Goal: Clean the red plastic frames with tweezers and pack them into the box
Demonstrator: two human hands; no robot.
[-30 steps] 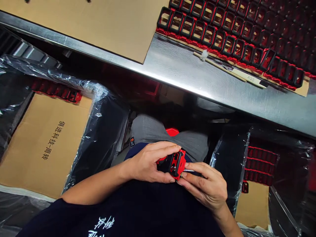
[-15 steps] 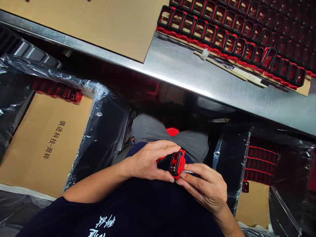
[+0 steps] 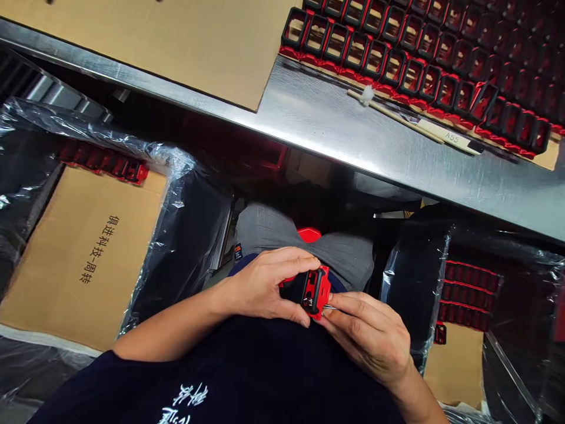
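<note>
A small red and black plastic housing (image 3: 315, 292) is held in front of my body, tilted, with its open frame side facing left. My left hand (image 3: 265, 285) grips it by its two ends, thumb at the lower end and fingers at the upper. Pinched in my right hand (image 3: 371, 333) is a thin metal tool (image 3: 331, 307), whose tip meets the right side of the housing. Most of the tool is hidden by my fingers, so its exact kind does not show.
On the steel table (image 3: 309, 112), rows of red and black housings (image 3: 392, 68) stand beside a cardboard sheet (image 3: 176, 47). A wooden stick (image 3: 397, 118) and a pen marked A55 (image 3: 450, 137) lie near them. Plastic-lined bins with cardboard (image 3: 88, 253) and housings (image 3: 468, 294) flank me.
My right hand has shifted slightly right and down, drawing the metal tool back a little. The left hand keeps its grip, and the housing has barely moved.
</note>
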